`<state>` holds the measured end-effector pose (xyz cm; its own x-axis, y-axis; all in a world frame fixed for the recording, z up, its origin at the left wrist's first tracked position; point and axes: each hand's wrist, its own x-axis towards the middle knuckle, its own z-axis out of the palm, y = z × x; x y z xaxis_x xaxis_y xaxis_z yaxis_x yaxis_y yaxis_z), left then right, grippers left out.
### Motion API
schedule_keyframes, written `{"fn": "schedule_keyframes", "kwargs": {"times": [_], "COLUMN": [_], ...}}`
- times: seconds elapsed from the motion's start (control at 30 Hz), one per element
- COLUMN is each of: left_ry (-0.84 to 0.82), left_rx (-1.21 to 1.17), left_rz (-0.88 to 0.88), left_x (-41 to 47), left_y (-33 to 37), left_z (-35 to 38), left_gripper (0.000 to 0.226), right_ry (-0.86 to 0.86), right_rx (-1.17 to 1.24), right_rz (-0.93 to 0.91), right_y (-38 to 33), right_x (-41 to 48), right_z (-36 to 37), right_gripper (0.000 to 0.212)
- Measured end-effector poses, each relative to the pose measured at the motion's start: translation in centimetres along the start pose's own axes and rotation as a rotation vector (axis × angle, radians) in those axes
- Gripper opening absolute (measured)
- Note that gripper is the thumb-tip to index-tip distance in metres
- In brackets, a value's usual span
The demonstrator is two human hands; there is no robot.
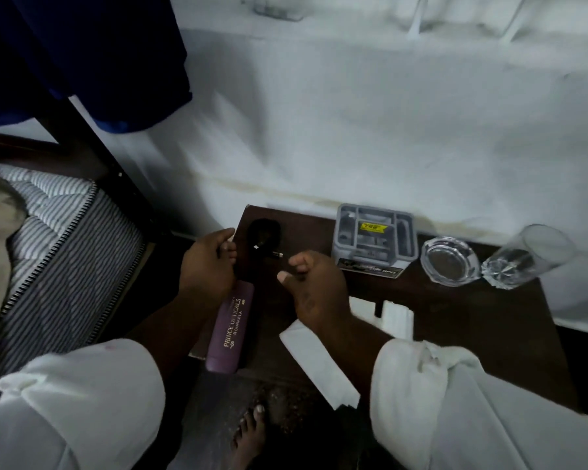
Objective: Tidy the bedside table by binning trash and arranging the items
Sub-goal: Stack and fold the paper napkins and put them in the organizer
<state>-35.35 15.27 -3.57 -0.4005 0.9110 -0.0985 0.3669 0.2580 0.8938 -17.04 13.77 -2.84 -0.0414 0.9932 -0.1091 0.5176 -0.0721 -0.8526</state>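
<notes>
- White sleeves (pixel 82 401) fill the lower corners of the frame, both cut off by the bottom edge; a bare foot (pixel 248 432) shows on the floor between them, partly cropped.
- At far left, a striped mattress (pixel 58 232) runs out of the frame, with a dark blue cloth (pixel 82 56) hanging in the upper left.
- The left hand (pixel 206 262) hovers at the left edge of the dark table (pixel 472 327), fingers curled narrow; whether it grips anything I cannot tell, since the fingertips are lost against the dark wood.
- Below that hand lies a purple spectacle case (pixel 231 330) with gold lettering, its upper end hidden under the wrist and its lower end overhanging the front edge of the table.
- Just right of the left hand, a black cable (pixel 264 234) is coiled near the back left corner of the table; its metal plug points toward the right hand, but the coil is hard to make out.
- The right hand (pixel 314 286) is centre frame, fingers loosely closed beside the plug; I cannot tell whether it touches it.
- White paper strips (pixel 316 361) lie under the right forearm, partly covered.
- A grey organiser tray (pixel 375 237) with a yellow label stands at the back.
- A glass ashtray (pixel 450 261) sits right of it, touching or nearly touching a drinking glass (pixel 526 257) that looks tilted on its side.
</notes>
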Motion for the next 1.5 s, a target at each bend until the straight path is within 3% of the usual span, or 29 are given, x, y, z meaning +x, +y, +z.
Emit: {"fn": "schedule_keyframes", "kwargs": {"times": [0.17, 0.37, 0.5, 0.7, 0.87, 1.03, 1.27, 1.5], "left_ry": [0.05, -0.053, -0.095, -0.061, -0.027, 0.054, 0.14, 0.182], "left_rx": [0.023, -0.109, -0.361, -0.473, -0.349, -0.024, 0.081, 0.102], "left_rz": [0.093, 0.171, -0.077, -0.28, -0.387, -0.372, -0.415, -0.523], "left_x": [-8.6, -17.2, -21.2, -24.2, -25.0, -23.9, -21.8, -19.8], "left_y": [3.9, 5.7, 7.4, 8.5, 6.4, 4.3, 2.7, 1.4], "left_z": [-0.3, 1.6, 3.8, 5.3, 6.5, 7.3, 7.9, 9.1], "left_gripper": [0.035, 0.039, 0.042, 0.032, 0.024, 0.014, 0.021, 0.02], "right_ry": [0.041, 0.137, 0.203, 0.309, 0.295, 0.24, 0.134, 0.075], "right_rx": [0.056, 0.08, 0.064, 0.164, 0.276, 0.26, 0.203, -0.124], "right_rz": [-0.01, 0.024, 0.071, 0.183, 0.259, 0.265, 0.19, 0.054], "right_y": [-1.0, -1.9, -2.1, -0.2, 2.7, 5.8, 7.3, 7.7], "right_x": [-4.7, -9.8, -12.6, -15.2, -16.2, -15.6, -14.3, -13.2], "right_z": [-3.3, -7.9, -11.6, -14.6, -15.0, -12.6, -9.5, -8.4], "right_gripper": [0.019, 0.012, 0.009, 0.019, 0.017, 0.011, 0.011, 0.021]}}
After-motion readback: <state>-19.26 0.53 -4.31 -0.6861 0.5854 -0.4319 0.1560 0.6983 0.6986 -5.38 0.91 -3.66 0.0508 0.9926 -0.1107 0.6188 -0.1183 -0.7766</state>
